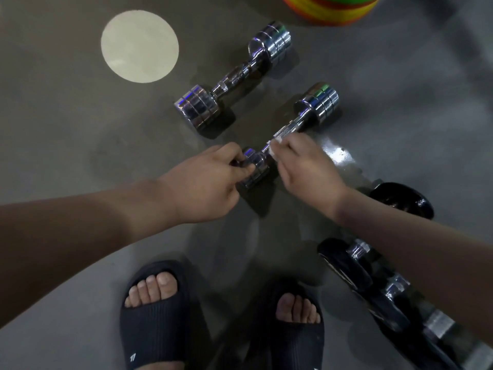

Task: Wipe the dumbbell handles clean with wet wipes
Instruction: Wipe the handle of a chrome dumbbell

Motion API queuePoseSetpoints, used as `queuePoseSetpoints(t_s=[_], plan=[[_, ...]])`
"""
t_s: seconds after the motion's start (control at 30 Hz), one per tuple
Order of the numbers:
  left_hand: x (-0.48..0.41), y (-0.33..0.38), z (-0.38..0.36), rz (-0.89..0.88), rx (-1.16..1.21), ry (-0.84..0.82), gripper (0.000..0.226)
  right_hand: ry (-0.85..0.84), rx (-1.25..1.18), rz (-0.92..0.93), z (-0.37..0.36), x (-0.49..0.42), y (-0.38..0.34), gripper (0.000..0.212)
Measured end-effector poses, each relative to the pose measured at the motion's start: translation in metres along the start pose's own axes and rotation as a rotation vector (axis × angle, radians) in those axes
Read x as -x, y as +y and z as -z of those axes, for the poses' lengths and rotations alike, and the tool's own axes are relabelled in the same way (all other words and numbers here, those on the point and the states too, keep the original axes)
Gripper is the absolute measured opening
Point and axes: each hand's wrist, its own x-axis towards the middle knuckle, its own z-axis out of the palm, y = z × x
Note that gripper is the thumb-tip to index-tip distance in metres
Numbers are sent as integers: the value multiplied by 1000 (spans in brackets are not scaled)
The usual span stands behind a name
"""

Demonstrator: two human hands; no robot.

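There are two shiny chrome dumbbells: far dumbbell (232, 76) at 12 o'clock, near dumbbell (293, 126) at centre. One white wet wipe (276, 142). Two bare hands: left hand (205, 188), right hand (306, 169). One pale round floor disc (139, 46). One orange-yellow-green striped object (328, 6). Two dark ribbed slippers (154, 329) at 6 o'clock. Black weight plates (344, 265) at 4 o'clock, count unclear.

Only readable bit: a tiny white "11"-looking logo on the dark slipper (154, 324), bottom centre of frame.
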Motion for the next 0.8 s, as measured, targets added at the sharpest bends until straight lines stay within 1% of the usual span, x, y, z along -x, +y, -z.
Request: queuePoseSetpoints(t_s=[0.03,0.07,0.17,0.2,0.23,0.3,0.37,0.4,0.47,0.53,0.57,0.6,0.63,0.67,0.73,0.77,0.8], plan=[[1,0,0,-5,17,0,60,12,21,1,3,0,4,28],[1,0,0,-13,34,-5,61,38,47,-39,7,-1,9,28],[4,2,-3,-29,61,-12,61,76,102,-252,13,-7,21,21],[5,3,-4,-41,56,-8,60,64,104,-281,13,-6,22,19],[5,4,-5,-53,50,-5,58,48,92,-275,11,-4,19,17],[5,6,-6,-78,35,-9,54,-11,33,-190,8,4,8,17],[3,7,-7,-104,15,-10,51,-75,-7,-64,9,12,1,23],[3,8,-7,-114,9,-14,50,-86,-17,-30,11,11,2,25],[2,10,-7,-124,-1,-31,49,-37,-34,-83,12,5,14,24],[4,12,-8,-133,-25,-41,48,42,15,-212,14,-4,28,22],[5,13,-8,-136,-41,-49,48,42,41,-258,14,-5,30,21],[6,14,-8,-137,-60,-59,48,33,53,-265,12,-4,26,20],[6,14,-8,-137,-81,-67,48,20,42,-224,11,-2,19,19],[6,15,-8,-139,-102,-72,49,-10,8,-143,10,2,11,21],[6,17,-8,-144,-132,-78,51,-120,-51,40,10,10,2,29],[5,17,-8,-146,-136,-79,52,-147,-56,79,12,10,4,33],[5,18,-8,-147,-134,-79,52,-130,-44,59,15,8,8,34]])
